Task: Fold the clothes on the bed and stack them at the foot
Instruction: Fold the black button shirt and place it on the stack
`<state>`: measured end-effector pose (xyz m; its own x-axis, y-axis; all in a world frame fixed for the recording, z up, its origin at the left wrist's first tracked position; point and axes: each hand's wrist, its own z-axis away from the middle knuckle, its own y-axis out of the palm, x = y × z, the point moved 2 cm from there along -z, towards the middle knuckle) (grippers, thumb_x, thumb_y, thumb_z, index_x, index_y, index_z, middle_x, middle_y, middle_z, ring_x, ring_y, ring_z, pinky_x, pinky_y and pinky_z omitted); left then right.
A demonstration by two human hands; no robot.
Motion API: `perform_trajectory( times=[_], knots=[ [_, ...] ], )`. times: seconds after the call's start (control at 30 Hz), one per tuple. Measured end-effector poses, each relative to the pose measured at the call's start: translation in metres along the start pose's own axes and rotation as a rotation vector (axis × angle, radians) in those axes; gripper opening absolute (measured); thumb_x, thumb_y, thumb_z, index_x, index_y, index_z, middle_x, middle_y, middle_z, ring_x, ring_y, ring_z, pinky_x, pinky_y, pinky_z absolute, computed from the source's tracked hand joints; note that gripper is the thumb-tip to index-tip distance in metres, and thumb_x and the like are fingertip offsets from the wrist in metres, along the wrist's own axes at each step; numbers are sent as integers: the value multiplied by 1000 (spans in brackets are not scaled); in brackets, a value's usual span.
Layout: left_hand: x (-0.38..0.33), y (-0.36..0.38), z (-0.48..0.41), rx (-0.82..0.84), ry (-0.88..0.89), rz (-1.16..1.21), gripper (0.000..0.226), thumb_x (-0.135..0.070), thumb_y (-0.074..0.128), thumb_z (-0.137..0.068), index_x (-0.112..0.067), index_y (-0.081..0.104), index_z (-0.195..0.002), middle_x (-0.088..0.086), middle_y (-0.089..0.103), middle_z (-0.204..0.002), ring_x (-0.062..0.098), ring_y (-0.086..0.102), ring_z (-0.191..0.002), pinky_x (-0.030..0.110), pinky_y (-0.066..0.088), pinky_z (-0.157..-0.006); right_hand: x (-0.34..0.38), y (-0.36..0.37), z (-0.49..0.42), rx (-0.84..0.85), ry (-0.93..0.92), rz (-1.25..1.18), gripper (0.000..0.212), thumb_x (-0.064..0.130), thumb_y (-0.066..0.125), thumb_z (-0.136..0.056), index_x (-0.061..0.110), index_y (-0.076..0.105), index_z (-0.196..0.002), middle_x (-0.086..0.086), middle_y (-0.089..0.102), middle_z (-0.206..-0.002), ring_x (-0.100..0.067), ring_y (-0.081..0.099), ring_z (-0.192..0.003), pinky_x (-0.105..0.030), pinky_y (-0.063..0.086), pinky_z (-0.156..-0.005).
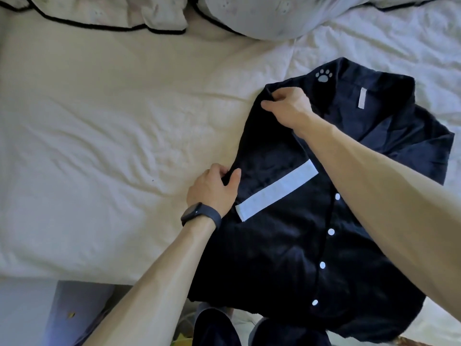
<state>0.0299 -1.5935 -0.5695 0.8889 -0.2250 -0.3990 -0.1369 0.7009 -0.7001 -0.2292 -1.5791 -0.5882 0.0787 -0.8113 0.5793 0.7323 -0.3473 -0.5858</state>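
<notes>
left hand (212, 189), right hand (287, 106): both pinching navy shirt (287, 245) edge | pillows (262, 18) beyond | sheet (112, 133) bare leftward

Home bedroom: I'm at a bed (99, 146) with rumpled white sheet, black-trimmed pillows (112, 13), bunched duvet (274, 18).

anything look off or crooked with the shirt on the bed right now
Nothing damaged or spilled. The dark shirt lies diagonally on the bed sheet, its hem hanging over the mattress edge. The left hand and right hand pinch its folded-in side, so it is only mid-fold.
</notes>
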Motion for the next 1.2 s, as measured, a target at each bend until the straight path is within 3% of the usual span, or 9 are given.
perform_trajectory(
  times=[0.1, 0.17, 0.3, 0.4, 0.47, 0.63, 0.93, 1.1, 1.2],
  knots=[
    [1, -1, -10, 3, -2, -147, 25, -44, 47, -100, -25, 59, -110, -6, 67, -96, 18, 52, -73, 29, 37, -59, 8, 8, 6, -10, -25, -102, 37, 28, 72, -91, 20, 69, -127, 12, 72, -108, -9, 67, -105, -26, 52, -98],
    [-2, -3, -13, -20, 24, -200, 23, -40, 49, -98, -23, 56, -112, -4, 66, -97, 21, 53, -75, 30, 37, -61, 2, 8, 23, -121, -29, -69, 42, 32, 64, -93, 22, 62, -134, 10, 69, -116, -12, 63, -114, -26, 48, -96],
    [-28, -3, -24, -227, 378, -286, 55, -36, 58, -92, -16, 46, -142, 10, 48, -141, 34, 48, -124, 45, 42, -93, -40, 14, 106, -386, -120, 99, 46, 32, 59, -95, 19, 52, -138, 2, 56, -139, -23, 48, -127, -40, 43, -103],
    [-59, 1, -56, -210, 697, -530, 66, -43, 40, -99, -22, 23, -158, 7, 19, -166, 27, 19, -151, 53, 20, -118, -74, 35, 163, -407, -162, 314, 59, 40, 59, -97, 16, 46, -149, -8, 36, -161, -28, 32, -148, -46, 36, -114],
    [-70, 12, -82, -92, 813, -760, 66, -52, 21, -100, -32, 3, -160, -2, -4, -169, 20, -1, -154, 55, 2, -120, -95, 52, 183, -316, -149, 484, 70, 54, 49, -99, 22, 32, -159, -10, 13, -170, -28, 12, -157, -50, 22, -122],
    [-70, 19, -132, -39, 695, -844, 62, -61, 5, -98, -45, -14, -155, -5, -15, -168, 16, -7, -155, 59, 0, -119, -129, 77, 185, -155, -51, 575, 76, 72, 22, -101, 36, -4, -163, -2, -21, -169, -24, -24, -155, -62, 0, -123],
    [10, 59, 12, -90, 719, -514, 66, -55, 30, -97, -38, 19, -159, 2, 3, -169, 27, 6, -155, 62, 10, -119, -162, 57, 259, -415, 19, 336, 76, 60, 44, -99, 27, 17, -163, -6, 5, -172, -22, 0, -158, -52, 12, -124],
    [81, 84, 130, -242, 426, -171, 75, -49, 53, -89, -17, 35, -154, 17, 25, -161, 41, 33, -144, 62, 33, -109, -251, 27, 350, -473, 291, 242, 79, 43, 65, -95, 15, 29, -159, -17, 15, -168, -33, 17, -154, -52, 22, -123],
    [111, 95, 172, -278, 172, 30, 79, -41, 71, -84, -15, 35, -149, 15, 47, -142, 37, 46, -127, 58, 42, -100, -314, 4, 392, -562, 556, 38, 83, 37, 68, -94, 13, 23, -160, -18, 14, -167, -35, 17, -153, -49, 18, -123]
  ],
)
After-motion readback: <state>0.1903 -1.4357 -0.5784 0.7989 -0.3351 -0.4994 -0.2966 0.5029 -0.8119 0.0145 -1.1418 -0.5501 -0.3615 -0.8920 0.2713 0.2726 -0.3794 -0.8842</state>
